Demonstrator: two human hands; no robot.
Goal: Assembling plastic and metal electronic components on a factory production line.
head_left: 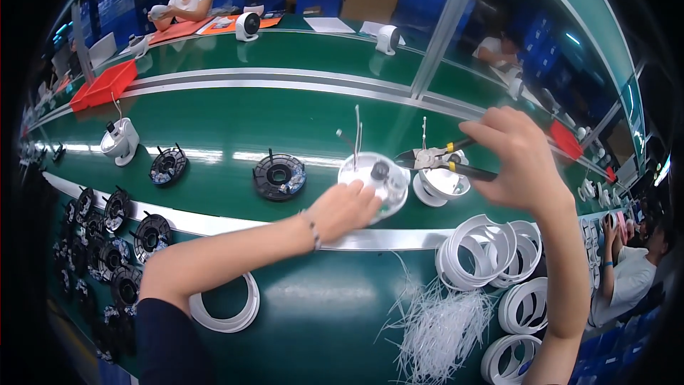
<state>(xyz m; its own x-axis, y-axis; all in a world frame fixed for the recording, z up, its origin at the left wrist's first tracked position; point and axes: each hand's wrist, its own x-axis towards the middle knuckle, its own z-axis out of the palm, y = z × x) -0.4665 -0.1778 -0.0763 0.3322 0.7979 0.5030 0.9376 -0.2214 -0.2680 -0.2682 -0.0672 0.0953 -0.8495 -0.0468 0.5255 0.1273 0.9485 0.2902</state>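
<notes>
My left hand (343,214) grips the near rim of a round white plastic housing (354,167) on the green conveyor belt. Inside the housing sits a dark round part, and thin wires stand up from it. My right hand (509,153) holds wire cutters (430,158) with black and yellow handles. Their jaws point left, at the housing's right edge; whether they touch it I cannot tell. Under the cutters stands a second white housing (436,189) on a round base. To the left lie two black round parts with circuit boards, the nearer one (279,176) beside the first housing.
On the near ledge are white rings (476,251), a heap of thin clear strips (440,328), another white ring (226,306) and several black round parts (114,257). A white unit (121,141) and a red bin (105,85) stand left. Co-workers sit across and at right.
</notes>
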